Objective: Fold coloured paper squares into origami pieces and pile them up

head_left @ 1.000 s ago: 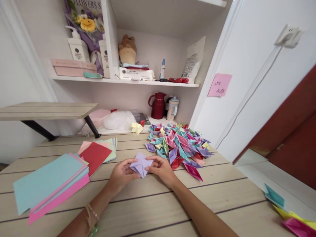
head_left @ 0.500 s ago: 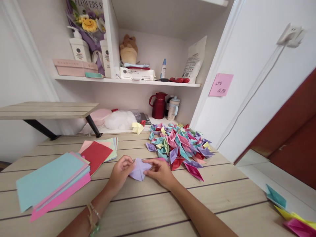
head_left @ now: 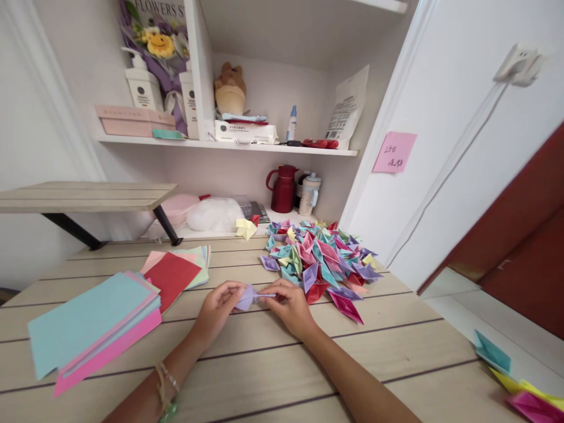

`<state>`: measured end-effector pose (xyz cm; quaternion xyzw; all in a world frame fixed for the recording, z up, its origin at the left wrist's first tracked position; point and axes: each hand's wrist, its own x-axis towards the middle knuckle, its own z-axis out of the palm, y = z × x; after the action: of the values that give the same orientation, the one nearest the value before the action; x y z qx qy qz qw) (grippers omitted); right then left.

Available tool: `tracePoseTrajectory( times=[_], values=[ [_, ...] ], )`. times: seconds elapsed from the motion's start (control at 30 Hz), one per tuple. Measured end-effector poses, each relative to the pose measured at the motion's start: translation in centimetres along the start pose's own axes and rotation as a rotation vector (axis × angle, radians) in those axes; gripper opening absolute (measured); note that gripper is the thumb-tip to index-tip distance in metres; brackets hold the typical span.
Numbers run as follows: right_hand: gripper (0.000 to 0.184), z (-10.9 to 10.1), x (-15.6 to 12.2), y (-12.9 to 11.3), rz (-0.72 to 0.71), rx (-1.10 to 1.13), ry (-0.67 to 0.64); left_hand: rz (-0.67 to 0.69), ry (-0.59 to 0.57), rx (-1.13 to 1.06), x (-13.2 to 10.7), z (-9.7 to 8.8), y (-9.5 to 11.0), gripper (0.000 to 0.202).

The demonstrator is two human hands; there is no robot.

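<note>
A small lilac folded paper (head_left: 245,297) is pinched between the left hand (head_left: 217,308) and the right hand (head_left: 287,303), both closed on it with fingertips, low over the middle of the wooden worktop (head_left: 396,346). The paper is held edge-on and bunched at its centre, the left hand gripping its left end and the right hand its right end. A beaded bracelet (head_left: 166,385) is worn on the left wrist.

Just beyond the right hand, a heap of folded paper shapes (head_left: 321,258) in lilac, teal, red, pink and yellow is spread over the far right of the worktop, its nearest red pieces lying close to the knuckles. To the left, a stack of flat sheets topped in light blue (head_left: 88,320) is seen near the edge, with a red sheet (head_left: 171,276) fanned over paler ones just behind it.

At the back, a dark red jug (head_left: 282,188) and a pale lidded cup (head_left: 308,194) are set under a wall shelf (head_left: 229,147). A pink note (head_left: 393,151) is stuck to the white panel at right. More coloured paper pieces (head_left: 520,388) are glimpsed at the lower right corner.
</note>
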<state>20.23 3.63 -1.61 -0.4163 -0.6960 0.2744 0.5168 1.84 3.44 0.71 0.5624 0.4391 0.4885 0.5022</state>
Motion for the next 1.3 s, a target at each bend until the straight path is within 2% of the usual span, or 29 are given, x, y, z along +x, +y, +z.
tracePoseTrajectory(
  times=[0.13,0.27,0.37,0.47,0.63,0.73,0.83,0.9,1.03,1.13,1.3],
  values=[
    [0.016,0.2,-0.2,0.0,0.027,-0.017,-0.022,0.038,0.047,0.061,0.3,-0.2,-0.6,0.021],
    [0.019,0.3,-0.4,0.1,0.115,0.004,-0.039,0.037,-0.053,0.065,0.1,-0.3,-0.7,0.024],
    [0.018,0.3,-0.3,0.1,0.098,-0.001,-0.01,0.127,-0.095,0.126,-0.1,-0.2,-0.5,0.026],
    [0.017,0.2,-0.2,-0.3,0.079,-0.005,-0.018,0.238,-0.046,0.26,0.0,-0.2,-0.7,0.015],
    [0.011,0.1,-0.2,-1.1,0.014,-0.039,-0.043,0.258,-0.05,0.195,0.5,-0.6,-1.3,0.015],
    [0.012,0.3,-0.3,-1.0,0.023,-0.005,-0.048,0.209,-0.115,0.116,0.5,-0.5,-1.5,0.014],
    [0.017,0.6,-0.4,-0.8,0.079,0.073,-0.068,0.064,-0.18,0.092,0.2,-0.2,-1.5,0.02],
    [0.021,0.7,-0.4,-0.7,0.12,0.129,-0.083,0.007,-0.179,0.108,0.1,-0.1,-1.5,0.02],
    [0.026,0.6,-0.3,-0.8,0.222,0.29,-0.106,0.028,-0.202,0.128,0.2,-0.2,-1.7,0.017],
    [0.026,0.5,-0.3,-0.7,0.28,0.379,-0.181,0.029,-0.257,0.125,0.4,-0.4,-2.0,0.017],
    [0.023,0.4,-0.2,-0.6,0.269,0.412,-0.247,-0.016,-0.278,0.1,0.3,-0.5,-1.8,0.016]
  ],
)
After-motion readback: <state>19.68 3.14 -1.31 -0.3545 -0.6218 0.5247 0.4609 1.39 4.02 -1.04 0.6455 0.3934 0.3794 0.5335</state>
